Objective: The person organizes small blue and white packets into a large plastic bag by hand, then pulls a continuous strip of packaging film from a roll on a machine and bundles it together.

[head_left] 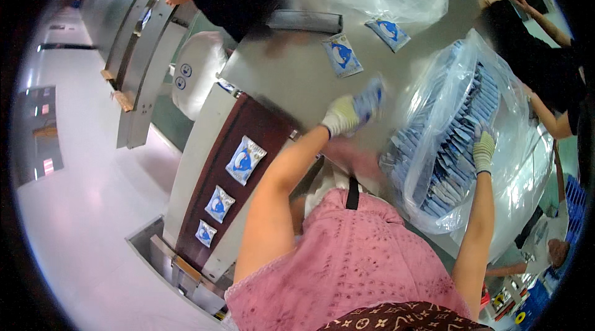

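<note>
Blue-and-white packets (pixel 246 159) are seen on the dark brown belt (pixel 248 139), beside which pale yellowish gloves (pixel 341 115) and a pink top (pixel 353 256) are worn.

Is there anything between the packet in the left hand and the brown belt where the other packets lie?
Nothing visible blocks it. The left hand holds a blue packet above the bare steel table. Between it and the brown belt lies only open tabletop. The belt's three packets lie further along.

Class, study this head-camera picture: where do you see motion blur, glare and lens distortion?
Head view: the left hand and the packet it holds are motion-blurred; glare whitens the clear bag under the right hand; the conveyor edges bow, and the rim is black.
</note>
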A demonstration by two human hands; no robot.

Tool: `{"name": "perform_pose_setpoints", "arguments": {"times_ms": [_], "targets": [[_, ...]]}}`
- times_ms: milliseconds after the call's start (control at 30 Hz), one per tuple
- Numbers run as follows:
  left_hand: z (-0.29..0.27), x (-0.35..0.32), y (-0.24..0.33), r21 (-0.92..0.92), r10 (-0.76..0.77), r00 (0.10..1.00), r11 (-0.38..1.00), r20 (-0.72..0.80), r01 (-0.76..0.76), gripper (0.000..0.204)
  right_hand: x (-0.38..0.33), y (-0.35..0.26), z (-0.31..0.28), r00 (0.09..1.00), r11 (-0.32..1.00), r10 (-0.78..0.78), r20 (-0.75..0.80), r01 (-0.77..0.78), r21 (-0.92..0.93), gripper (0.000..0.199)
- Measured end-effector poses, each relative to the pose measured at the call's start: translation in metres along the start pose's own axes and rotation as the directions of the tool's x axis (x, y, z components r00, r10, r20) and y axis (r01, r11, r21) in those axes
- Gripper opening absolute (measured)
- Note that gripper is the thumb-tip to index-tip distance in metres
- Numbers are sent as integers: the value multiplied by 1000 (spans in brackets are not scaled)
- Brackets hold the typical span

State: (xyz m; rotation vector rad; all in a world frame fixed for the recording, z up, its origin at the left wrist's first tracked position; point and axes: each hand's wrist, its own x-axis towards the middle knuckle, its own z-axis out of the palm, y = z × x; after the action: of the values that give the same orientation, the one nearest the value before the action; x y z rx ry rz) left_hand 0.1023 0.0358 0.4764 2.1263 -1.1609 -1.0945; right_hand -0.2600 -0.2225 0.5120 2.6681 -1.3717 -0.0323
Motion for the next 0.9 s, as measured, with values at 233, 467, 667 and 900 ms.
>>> {"name": "perform_pose_setpoints", "arguments": {"times_ms": [233, 467, 667, 900], "targets": [[-38, 112, -24, -215, -427, 804, 904, -414, 369, 69, -14, 58, 60, 971, 973, -227, -79, 229, 17, 36], [-35, 63, 27, -397, -430, 804, 878, -412, 266, 64, 4, 20, 16, 995, 976, 0, 104, -22, 216, 46], [-16, -3, 79, -314, -157, 768, 948, -621, -61, 51, 10, 14, -21, 966, 984, -148, 213, 123, 128, 50], [-28, -16, 265, 90, 583, 657, 776, -477, -624, 48, -15, 27, -42, 955, 954, -223, 193, 173, 246, 57]]}}
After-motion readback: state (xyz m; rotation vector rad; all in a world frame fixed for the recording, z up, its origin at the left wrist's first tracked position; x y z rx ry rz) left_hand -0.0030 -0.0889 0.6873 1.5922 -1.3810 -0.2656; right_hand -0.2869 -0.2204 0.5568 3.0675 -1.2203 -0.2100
